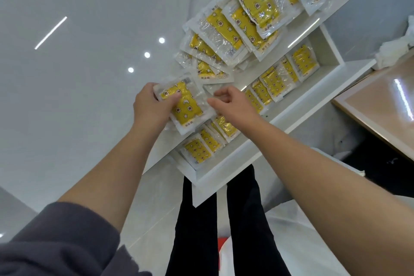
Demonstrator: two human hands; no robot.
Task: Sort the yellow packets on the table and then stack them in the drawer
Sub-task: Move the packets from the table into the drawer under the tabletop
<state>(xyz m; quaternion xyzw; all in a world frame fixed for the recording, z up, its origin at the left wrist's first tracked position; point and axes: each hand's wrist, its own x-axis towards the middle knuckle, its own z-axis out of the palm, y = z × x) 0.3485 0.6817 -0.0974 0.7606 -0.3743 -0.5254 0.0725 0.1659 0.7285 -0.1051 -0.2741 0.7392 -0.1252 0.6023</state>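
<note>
Packets [254, 10] littered the glossy table [78, 96] by the drawer [298, 105]; left hand [152, 107] gripped one packet [189, 108], right hand [234, 103] curled loosely, empty.

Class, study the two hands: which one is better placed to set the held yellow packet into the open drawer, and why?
Left. The left hand already grips the yellow packet, thumb across its face, just beside the drawer. The right hand only nears its edge.
</note>
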